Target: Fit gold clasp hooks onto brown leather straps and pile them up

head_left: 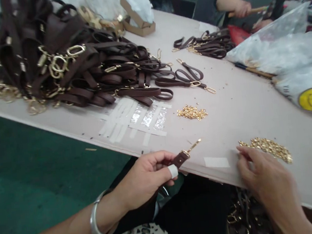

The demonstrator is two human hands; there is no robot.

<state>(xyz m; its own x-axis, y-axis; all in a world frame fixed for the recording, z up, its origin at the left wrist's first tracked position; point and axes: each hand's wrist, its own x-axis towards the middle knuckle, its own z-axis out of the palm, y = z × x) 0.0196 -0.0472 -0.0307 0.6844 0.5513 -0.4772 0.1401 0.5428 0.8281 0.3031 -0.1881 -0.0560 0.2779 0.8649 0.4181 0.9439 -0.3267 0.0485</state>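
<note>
Fingers of our left hand (147, 176) pinch a brown strap (180, 159) at the near counter (239, 102) edge; our right hand (262, 180), loosely open, touches gold rivets (268, 149). A careless sweep could scatter rivets off that edge.

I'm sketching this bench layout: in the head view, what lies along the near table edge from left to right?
Left hand pinching a brown strap end → white tape patch → right hand → pile of gold fittings.
</note>
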